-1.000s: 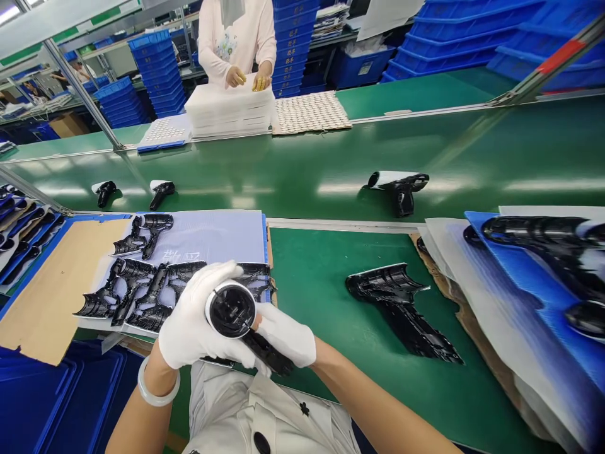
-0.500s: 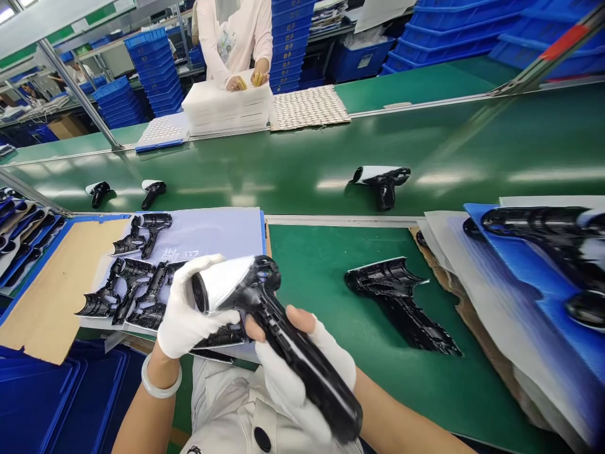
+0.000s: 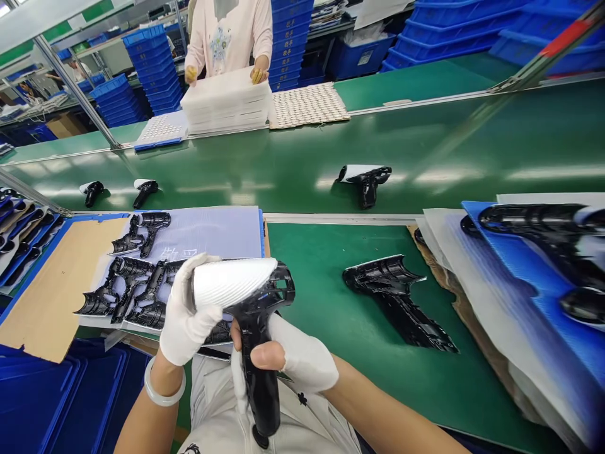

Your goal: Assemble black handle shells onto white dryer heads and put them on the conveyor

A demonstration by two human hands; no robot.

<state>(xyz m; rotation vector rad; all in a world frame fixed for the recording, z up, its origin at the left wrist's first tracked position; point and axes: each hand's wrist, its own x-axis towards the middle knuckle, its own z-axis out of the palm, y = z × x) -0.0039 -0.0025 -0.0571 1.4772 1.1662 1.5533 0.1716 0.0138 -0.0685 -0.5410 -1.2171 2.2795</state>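
Note:
A black and white hair dryer housing is between my two gloved hands in front of my body. My left hand is closed round the white barrel end, thumb below it. My right hand is wrapped about the black handle, with thumb and fingertip bare of the glove. The handle points down toward my lap. To the right, a loose black half shell lies on the green bench, its ribbed inside showing. Several more black half shells rest on a pale sheet at the left.
Housings lie along the green conveyor, one right of centre. At the right are layered sheets and a blue tray with black parts. Brown cardboard lies left. Across the conveyor a person stands by a white stack.
The housing in my hands has turned so its handle points more straight down and its white side shows. Housings on the conveyor have shifted left. The other person's hands have moved apart.

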